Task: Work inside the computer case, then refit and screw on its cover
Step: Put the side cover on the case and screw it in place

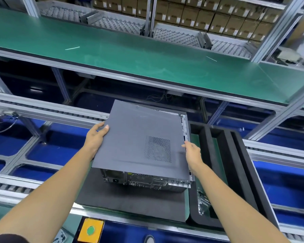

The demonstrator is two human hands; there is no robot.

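Cover: the grey cover is lying on top of the computer case, in the middle of the frame, a bit crooked, so a strip of the case is showing along its right edge.
Case: it is sitting on a dark mat on the surface, with its back plugs facing the bottom of the frame.
Left hand: the left hand is gripping the cover's left edge, thumb on top, fingers curled underneath.
Right hand: the right hand is holding the cover's right edge near the holes of the vent; its fingers are bent round the edge.
Key gap: the cover is lying between both hands, its long side running from the bottom to the top of the frame, and both hands are equally near.
Next move: it probably needs turning straight and sliding shut, then screwing.
Nearby: a black foam tray is sitting just to the right.
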